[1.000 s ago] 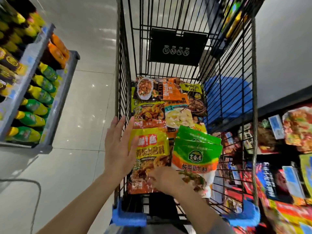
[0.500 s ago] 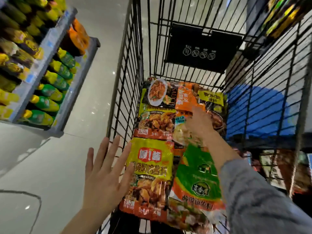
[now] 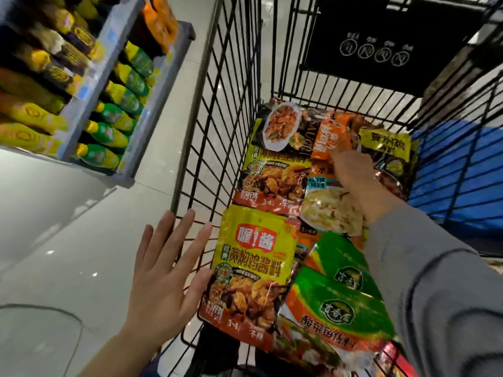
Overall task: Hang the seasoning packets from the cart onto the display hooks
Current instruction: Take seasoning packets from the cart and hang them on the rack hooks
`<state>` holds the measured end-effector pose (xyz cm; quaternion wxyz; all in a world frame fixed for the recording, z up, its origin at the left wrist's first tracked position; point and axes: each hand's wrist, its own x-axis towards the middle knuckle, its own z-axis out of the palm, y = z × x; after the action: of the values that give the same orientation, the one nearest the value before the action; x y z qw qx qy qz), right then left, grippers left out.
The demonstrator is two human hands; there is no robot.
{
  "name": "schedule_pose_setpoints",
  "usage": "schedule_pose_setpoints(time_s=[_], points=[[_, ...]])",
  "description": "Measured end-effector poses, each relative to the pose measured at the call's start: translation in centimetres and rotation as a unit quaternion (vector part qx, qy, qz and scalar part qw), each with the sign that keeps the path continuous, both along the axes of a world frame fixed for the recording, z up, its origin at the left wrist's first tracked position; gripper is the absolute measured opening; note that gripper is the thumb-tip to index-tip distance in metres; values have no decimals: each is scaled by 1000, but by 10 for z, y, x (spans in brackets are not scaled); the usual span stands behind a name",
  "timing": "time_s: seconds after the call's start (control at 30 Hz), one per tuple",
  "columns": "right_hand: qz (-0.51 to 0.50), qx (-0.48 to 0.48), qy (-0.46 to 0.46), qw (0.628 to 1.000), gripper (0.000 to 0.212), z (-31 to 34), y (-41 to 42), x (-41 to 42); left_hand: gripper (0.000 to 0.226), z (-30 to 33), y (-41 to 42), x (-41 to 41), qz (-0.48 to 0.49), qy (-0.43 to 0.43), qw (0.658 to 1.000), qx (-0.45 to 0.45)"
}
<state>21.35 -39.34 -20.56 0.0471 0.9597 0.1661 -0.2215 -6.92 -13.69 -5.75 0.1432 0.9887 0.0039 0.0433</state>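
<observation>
- The seasoning packets [image 3: 275, 175] lie flat in overlapping layers on the bottom of the black wire cart [image 3: 231, 110], filling it from the near end to the far end.
- Nearest on the left lies a yellow packet [image 3: 253, 268] with a red label; to its right lie two green packets [image 3: 340, 308], the lower one cut off by the bottom edge of the view.
- At the far end, an orange packet [image 3: 330, 138] rests on a dark packet showing a plate of food [image 3: 283, 126].
- The right hand [image 3: 352, 170], in a grey sleeve [image 3: 435, 281], reaches deep into the cart and lies on the packets just below the orange packet. Its fingertips are blurred and seen from behind; whether they grip a packet cannot be told.
- The left hand [image 3: 166, 273] is flat with fingers spread and straight, holding nothing. It hovers at the cart's left wire wall, thumb close to the yellow packet's edge; contact with wire or packet cannot be confirmed.
- A black placard [image 3: 381, 44] with white round symbols hangs on the far wall of the cart; its markings are too small to read.
- To the left, a shelf [image 3: 117, 85] carries green and yellow bottles [image 3: 114, 126], motion-blurred and cut off by the frame.
- A blue surface [image 3: 457, 180] shows through the right wires.
</observation>
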Motion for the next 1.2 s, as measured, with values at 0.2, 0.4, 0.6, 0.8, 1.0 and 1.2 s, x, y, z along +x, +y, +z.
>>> schedule_pose_setpoints(time_s=[0.2, 0.4, 0.6, 0.8, 1.0, 1.2], points=[[15, 26, -70, 997, 17, 26, -5, 0, 50, 0, 0, -2, -4, -5, 1000, -15], [-18, 62, -69, 996, 30, 65, -24, -73, 49, -2, 2, -2, -9, -7, 999, -46], [-129, -28, -19, 991, 21, 66, -72, -181, 50, -4, 4, -1, -12, -11, 998, -68], [-287, 141, 101, 942, 36, 64, -88, -197, 54, -5, 3, -2, -16, -13, 998, -67], [-284, 162, 173, 929, 89, 101, -74, -213, 56, -6, 4, -2, -13, -18, 997, -75], [-293, 119, 156, 936, 85, 104, -80, -233, 54, -8, 4, -2, -12, -17, 997, -72]])
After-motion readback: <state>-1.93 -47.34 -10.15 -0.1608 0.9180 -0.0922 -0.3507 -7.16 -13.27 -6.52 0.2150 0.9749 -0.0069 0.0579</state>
